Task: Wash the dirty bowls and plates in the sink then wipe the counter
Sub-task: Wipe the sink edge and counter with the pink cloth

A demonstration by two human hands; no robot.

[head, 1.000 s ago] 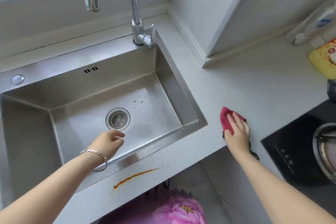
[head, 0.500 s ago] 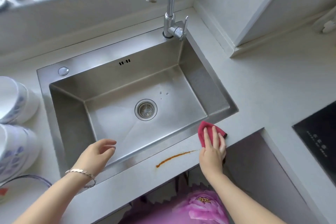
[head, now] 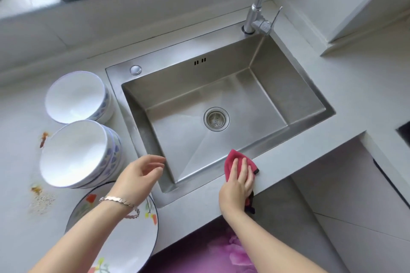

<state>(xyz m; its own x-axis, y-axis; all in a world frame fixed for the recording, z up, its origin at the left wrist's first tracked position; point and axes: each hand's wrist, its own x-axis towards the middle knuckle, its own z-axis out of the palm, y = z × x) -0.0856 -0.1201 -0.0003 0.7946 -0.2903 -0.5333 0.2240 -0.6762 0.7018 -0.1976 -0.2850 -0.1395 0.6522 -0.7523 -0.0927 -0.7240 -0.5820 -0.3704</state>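
On the head view, my right hand (head: 238, 180) lies flat on the cloth (head: 233, 158), fingers straight and pressing it onto the front strip of the counter (head: 366, 86), right at the sink (head: 288, 86) edge. A dark corner of the cloth hangs off the counter lip below my wrist. My left hand (head: 138, 175) hovers over the sink's near-left corner, fingers loosely curled and holding nothing. The two hands are well apart. Left of that hand stand two stacks of bowls (head: 73, 153), and a plate (head: 133, 235) lies under my left forearm. All look clean, so I judge the washing done and the wiping under way. Beyond the bowls, farthest from my right hand, an orange smear (head: 44, 138) and some crumbs (head: 41, 199) are not yet wiped. The cloth looks soft, light and limp. It should bunch if pushed by an edge, so I would keep the palm spread over its middle. The bowls look glazed, slick and breakable. If they need shifting, I would take each stack low, by both sides.
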